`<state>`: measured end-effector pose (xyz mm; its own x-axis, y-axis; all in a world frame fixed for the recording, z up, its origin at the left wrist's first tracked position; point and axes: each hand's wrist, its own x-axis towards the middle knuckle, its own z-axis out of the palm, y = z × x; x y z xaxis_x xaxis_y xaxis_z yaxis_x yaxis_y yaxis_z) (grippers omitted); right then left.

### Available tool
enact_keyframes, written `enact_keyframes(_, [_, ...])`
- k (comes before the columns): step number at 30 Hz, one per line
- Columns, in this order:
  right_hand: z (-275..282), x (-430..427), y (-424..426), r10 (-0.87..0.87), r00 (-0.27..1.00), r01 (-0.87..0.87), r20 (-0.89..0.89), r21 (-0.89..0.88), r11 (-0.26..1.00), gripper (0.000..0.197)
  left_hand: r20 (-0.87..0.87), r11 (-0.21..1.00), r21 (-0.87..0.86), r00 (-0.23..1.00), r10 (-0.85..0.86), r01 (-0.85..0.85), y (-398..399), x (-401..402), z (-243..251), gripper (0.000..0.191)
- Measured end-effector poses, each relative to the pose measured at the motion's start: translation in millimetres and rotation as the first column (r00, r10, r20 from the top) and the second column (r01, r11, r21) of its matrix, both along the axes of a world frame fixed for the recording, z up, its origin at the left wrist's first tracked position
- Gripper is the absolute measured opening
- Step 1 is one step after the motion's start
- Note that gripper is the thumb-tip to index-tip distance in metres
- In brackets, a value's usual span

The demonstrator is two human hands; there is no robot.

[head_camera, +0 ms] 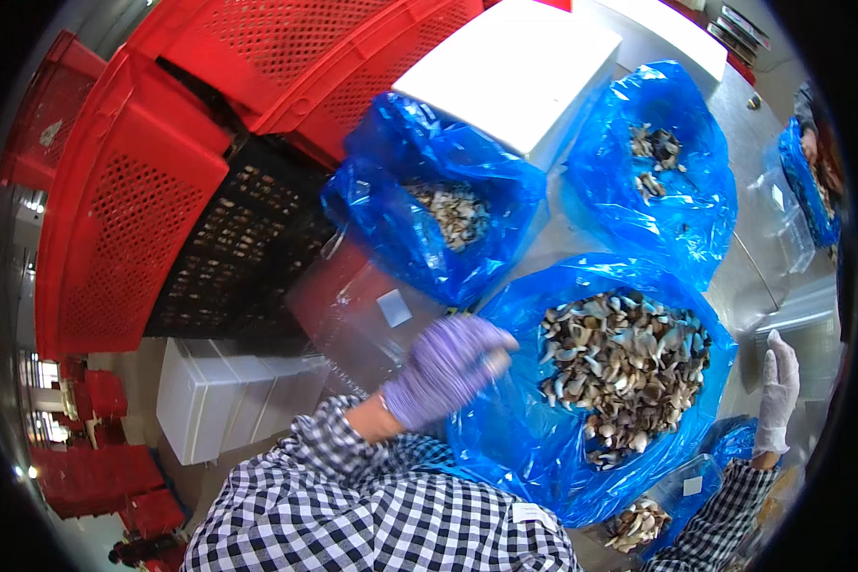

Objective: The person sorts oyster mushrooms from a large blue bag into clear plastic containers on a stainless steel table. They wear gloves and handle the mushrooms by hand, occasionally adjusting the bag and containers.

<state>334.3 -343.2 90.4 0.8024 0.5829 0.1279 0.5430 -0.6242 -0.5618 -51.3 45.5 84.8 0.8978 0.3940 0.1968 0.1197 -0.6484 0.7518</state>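
Observation:
My left hand, in a purple knit glove, hovers at the near-left edge of a large blue plastic bag. Its fingers are curled and blurred, so whether something small is pinched there is unclear. The bag lies wide around a heap of grey-brown oyster mushrooms. Over on the right, my right hand wears a white glove, fingers extended and nothing in them. It is beside a stack of clear plastic containers. Below the bag, a clear container holds pale mushrooms.
Two more blue bags hold mushrooms. A white foam box stands behind. Red crates and a black crate line the left, above white boxes. Labelled clear packaging lies left. A co-worker's hand shows far right.

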Motion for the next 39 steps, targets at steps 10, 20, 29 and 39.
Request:
enact_keyframes(10, [19,-96,66,0.12,0.99,-0.117,-0.069,0.045,0.992,0.018,-0.667,0.801,0.347,0.473,0.576,-0.487,155,-111,-100,0.034])
enact_keyframes(20, [10,-277,183,0.488,0.843,-0.439,-0.227,0.235,0.867,0.029,-0.25,0.901,0.065,0.868,0.43,-0.428,109,-137,-20,0.008])
enact_keyframes(29, [9,-354,215,0.524,0.481,0.103,-0.703,0.639,0.762,0.077,0.153,0.878,-0.442,0.949,0.276,-0.184,51,-15,59,0.01])
enact_keyframes(39, [25,-305,134,0.202,0.611,0.491,-0.766,0.566,0.662,0.049,0.188,0.941,-0.276,0.971,-0.145,0.195,0,89,13,0.02])
